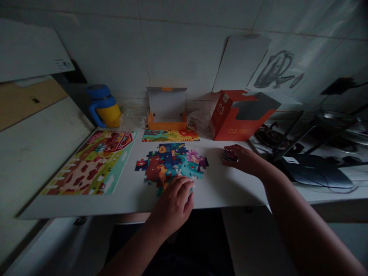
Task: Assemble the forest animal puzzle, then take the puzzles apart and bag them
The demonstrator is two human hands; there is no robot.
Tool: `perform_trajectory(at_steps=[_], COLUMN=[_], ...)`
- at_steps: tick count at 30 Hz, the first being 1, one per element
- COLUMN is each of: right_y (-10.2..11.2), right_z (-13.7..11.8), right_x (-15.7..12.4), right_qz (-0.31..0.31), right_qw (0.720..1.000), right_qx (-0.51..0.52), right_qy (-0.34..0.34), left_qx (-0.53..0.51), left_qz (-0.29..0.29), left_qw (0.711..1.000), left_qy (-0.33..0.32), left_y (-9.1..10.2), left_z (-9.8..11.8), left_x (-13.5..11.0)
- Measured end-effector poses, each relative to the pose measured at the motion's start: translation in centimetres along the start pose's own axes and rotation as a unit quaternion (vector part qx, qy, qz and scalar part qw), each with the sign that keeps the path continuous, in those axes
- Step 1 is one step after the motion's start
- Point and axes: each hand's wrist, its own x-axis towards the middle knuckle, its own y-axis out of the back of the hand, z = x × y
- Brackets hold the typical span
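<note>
head: right hand (240,155) snug round stacked pieces (230,156), left hand (176,199) loose on knobbly-edged jigsaw (168,161)

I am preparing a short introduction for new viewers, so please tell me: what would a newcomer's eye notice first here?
Probably the colourful, partly joined animal puzzle in the middle of the white table, with the left hand at its near edge. Next, perhaps, the open red box at the back right and the blue-and-yellow mug at the back left.
</note>
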Motion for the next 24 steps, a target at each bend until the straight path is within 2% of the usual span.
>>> perform_trajectory(at_steps=[7,17,24], right_y=[0.67,0.81,0.54], right_z=[0.17,0.29,0.55], right_x=[0.81,0.79,0.53], right_qz=[-0.028,-0.052,-0.029], right_qw=[0.999,0.998,0.999], right_qx=[-0.019,-0.016,-0.015], right_qy=[0.028,0.026,0.011], left_qx=[0.001,0.006,0.003], left_qz=[-0.001,-0.006,-0.014], left_qw=[1.0,1.0,1.0], left_qy=[-0.002,-0.002,-0.001], left_y=[0.1,-0.05,-0.01], left_z=[-0.05,-0.08,-0.04], left_x=[0.1,-0.05,0.03])
